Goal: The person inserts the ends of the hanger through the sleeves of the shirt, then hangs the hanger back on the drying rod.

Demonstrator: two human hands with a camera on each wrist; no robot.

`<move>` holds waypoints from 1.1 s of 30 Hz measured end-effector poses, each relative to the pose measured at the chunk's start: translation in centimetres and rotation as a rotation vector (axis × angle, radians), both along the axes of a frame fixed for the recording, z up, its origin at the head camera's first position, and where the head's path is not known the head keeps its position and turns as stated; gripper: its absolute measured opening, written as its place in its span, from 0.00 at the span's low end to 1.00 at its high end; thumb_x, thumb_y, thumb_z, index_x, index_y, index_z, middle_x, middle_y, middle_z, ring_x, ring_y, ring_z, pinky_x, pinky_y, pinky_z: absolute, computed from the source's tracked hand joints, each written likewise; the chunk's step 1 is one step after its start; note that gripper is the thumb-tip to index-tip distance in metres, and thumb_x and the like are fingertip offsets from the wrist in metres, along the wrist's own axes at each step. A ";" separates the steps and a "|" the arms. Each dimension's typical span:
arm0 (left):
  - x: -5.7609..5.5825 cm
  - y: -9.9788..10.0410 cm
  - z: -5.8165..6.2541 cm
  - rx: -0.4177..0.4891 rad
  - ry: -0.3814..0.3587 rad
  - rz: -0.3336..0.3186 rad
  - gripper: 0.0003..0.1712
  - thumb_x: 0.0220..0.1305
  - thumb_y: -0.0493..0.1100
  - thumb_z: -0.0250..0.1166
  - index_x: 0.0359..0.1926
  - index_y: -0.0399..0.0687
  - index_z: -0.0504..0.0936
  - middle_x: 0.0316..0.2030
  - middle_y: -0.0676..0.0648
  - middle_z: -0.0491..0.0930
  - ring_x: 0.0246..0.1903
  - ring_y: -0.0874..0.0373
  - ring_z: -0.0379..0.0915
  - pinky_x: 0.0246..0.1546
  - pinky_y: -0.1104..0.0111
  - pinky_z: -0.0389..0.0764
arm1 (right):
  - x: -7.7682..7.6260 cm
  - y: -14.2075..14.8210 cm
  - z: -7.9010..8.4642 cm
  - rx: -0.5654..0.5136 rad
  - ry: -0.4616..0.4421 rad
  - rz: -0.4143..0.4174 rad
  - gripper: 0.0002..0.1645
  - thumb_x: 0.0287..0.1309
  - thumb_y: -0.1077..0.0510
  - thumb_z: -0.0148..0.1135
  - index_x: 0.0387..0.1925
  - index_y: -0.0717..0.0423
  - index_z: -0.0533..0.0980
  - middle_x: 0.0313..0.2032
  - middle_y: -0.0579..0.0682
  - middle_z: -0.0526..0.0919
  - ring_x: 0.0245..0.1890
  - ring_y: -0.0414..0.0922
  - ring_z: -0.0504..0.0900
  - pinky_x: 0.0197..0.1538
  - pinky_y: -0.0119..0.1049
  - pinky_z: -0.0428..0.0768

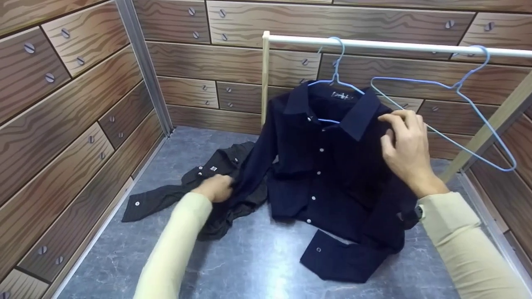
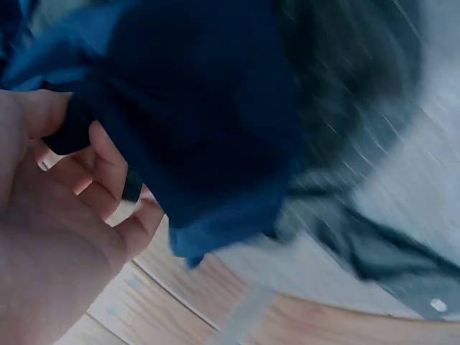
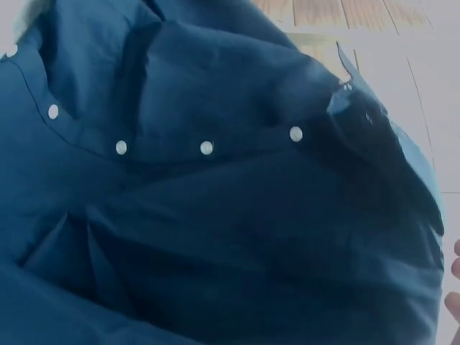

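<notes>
A navy button-up shirt (image 1: 332, 166) hangs on a blue wire hanger (image 1: 336, 68), its lower part reaching the grey tabletop. My left hand (image 1: 216, 187) grips one of its sleeves (image 1: 255, 162) near the cuff; in the left wrist view the thumb and fingers of my left hand (image 2: 79, 172) curl round the dark blue cloth (image 2: 201, 129). Beneath that sleeve lies a crumpled dark grey shirt (image 1: 162, 201). At the navy shirt's shoulder my right hand (image 1: 407, 145) is raised, fingers loosely bent. The right wrist view has the buttoned front (image 3: 215, 208), with fingertips (image 3: 456, 267) at the right edge.
A white rail (image 1: 395, 45) on wooden posts (image 1: 265, 79) carries the hangers. To the right hangs a bare blue hanger (image 1: 486, 118). Wood-patterned walls (image 1: 83, 112) enclose the grey tabletop (image 1: 237, 265). The shirt's other sleeve (image 1: 341, 257) lies folded at the front.
</notes>
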State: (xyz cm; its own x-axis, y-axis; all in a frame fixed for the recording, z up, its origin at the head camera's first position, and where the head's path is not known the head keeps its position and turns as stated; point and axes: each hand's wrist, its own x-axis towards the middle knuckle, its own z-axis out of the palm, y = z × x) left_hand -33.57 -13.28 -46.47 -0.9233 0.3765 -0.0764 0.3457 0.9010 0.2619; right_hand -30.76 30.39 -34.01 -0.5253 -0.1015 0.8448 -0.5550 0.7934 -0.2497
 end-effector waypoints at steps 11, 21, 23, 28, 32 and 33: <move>1.4 9.9 -0.6 0.319 -0.035 -0.171 0.10 0.71 0.38 0.55 0.40 0.35 0.79 0.40 0.36 0.83 0.46 0.44 0.81 0.52 0.53 0.78 | 0.1 -3.3 -1.6 0.075 -0.036 0.080 0.15 0.50 0.72 0.52 0.39 0.62 0.80 0.39 0.60 0.79 0.41 0.60 0.74 0.43 0.49 0.65; 2.4 14.4 -1.5 0.705 -0.310 -0.172 0.13 0.69 0.36 0.58 0.52 0.35 0.78 0.45 0.46 0.80 0.42 0.61 0.74 0.46 0.73 0.74 | -0.3 -6.7 -5.0 0.144 -0.157 0.187 0.15 0.49 0.72 0.57 0.37 0.58 0.81 0.36 0.54 0.78 0.36 0.51 0.76 0.42 0.45 0.71; 2.7 14.0 -1.8 0.737 -0.391 -0.161 0.21 0.69 0.34 0.58 0.61 0.32 0.73 0.56 0.40 0.78 0.49 0.56 0.77 0.49 0.70 0.78 | -0.3 -7.6 -6.0 0.178 -0.208 0.214 0.14 0.50 0.72 0.57 0.37 0.57 0.81 0.36 0.53 0.79 0.37 0.50 0.77 0.43 0.44 0.74; 2.7 11.5 -2.2 0.691 -0.210 -0.077 0.22 0.65 0.29 0.56 0.60 0.34 0.74 0.58 0.37 0.77 0.52 0.46 0.79 0.53 0.61 0.80 | -0.3 -9.5 -8.4 0.244 -0.288 0.273 0.13 0.52 0.70 0.59 0.37 0.53 0.80 0.37 0.48 0.79 0.39 0.47 0.78 0.44 0.42 0.78; 2.9 8.9 -2.4 0.362 0.063 0.064 0.17 0.60 0.35 0.61 0.51 0.40 0.79 0.52 0.36 0.79 0.53 0.41 0.76 0.55 0.52 0.78 | -0.3 -10.9 -9.7 0.259 -0.301 0.323 0.13 0.53 0.70 0.59 0.37 0.52 0.81 0.36 0.46 0.79 0.37 0.44 0.77 0.42 0.39 0.78; 3.0 8.4 -2.5 0.293 0.066 0.080 0.17 0.60 0.36 0.62 0.51 0.40 0.79 0.51 0.35 0.79 0.53 0.39 0.76 0.54 0.50 0.78 | -0.3 -11.2 -9.9 0.254 -0.304 0.333 0.13 0.53 0.70 0.59 0.37 0.52 0.81 0.36 0.45 0.79 0.36 0.43 0.77 0.41 0.39 0.78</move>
